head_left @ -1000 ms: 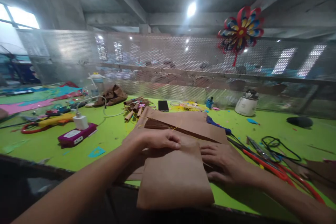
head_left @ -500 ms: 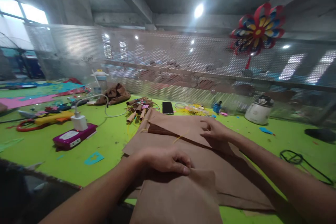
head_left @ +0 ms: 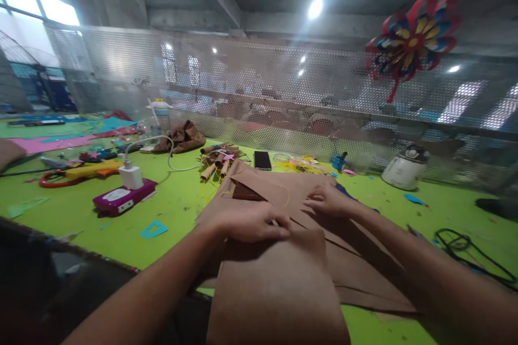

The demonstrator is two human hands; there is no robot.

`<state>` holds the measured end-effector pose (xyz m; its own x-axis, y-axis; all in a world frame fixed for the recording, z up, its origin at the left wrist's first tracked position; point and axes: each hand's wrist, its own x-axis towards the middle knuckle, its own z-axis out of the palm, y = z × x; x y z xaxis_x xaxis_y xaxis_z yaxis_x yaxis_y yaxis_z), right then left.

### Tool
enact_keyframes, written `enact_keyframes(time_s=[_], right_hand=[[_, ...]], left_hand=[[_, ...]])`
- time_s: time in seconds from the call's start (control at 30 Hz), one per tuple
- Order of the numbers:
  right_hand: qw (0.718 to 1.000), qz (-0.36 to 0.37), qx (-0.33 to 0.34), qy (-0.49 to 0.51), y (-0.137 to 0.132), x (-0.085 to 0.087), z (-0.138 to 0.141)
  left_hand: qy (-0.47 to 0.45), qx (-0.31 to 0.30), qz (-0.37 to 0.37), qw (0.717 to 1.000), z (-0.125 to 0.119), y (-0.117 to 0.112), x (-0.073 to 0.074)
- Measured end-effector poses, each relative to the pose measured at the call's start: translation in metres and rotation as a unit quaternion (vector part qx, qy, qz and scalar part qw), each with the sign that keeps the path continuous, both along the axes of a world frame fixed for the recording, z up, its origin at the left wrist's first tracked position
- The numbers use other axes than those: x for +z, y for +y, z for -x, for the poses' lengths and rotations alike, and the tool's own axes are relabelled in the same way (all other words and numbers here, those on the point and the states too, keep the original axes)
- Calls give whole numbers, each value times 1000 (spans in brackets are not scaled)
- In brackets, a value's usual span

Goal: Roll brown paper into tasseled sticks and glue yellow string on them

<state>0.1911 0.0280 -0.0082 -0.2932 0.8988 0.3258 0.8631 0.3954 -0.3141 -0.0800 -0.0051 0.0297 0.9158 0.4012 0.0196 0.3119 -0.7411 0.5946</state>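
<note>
A stack of brown paper sheets (head_left: 279,280) lies on the green table (head_left: 174,210) in front of me, its near end hanging over the table's edge. My left hand (head_left: 251,222) rests on the top sheet with its fingers curled, pinching the paper's far edge. My right hand (head_left: 328,200) lies farther back on the sheets, fingers bent and pressing on a folded sheet. A darker brown pleated piece (head_left: 246,192) shows between the layers near the back left.
Rolled brown paper tubes (head_left: 216,161) and a black phone (head_left: 263,160) lie behind the stack. A magenta box with a white charger (head_left: 123,194) is at left. A white appliance (head_left: 405,167), black cable (head_left: 465,245), a mesh screen and a hanging paper pinwheel (head_left: 413,38) are at right.
My right hand went from the stack's right side to its back and now presses the folded sheet. My left hand slid slightly and pinches the top sheet. The view shifted left.
</note>
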Motion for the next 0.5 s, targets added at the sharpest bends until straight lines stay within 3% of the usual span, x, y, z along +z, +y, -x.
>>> enact_keyframes(time_s=[0.13,0.3,0.5], right_hand=[[990,-14,34,-137,-19,-5,29],[980,-20,16,-195,-38,-11,54],[986,-70,-38,-147,-55,-6,55]], left_hand=[[44,140,-89,985,15,10,8],[68,142,-72,985,10,13,-3],[57,140,-25,988,4,24,-12]])
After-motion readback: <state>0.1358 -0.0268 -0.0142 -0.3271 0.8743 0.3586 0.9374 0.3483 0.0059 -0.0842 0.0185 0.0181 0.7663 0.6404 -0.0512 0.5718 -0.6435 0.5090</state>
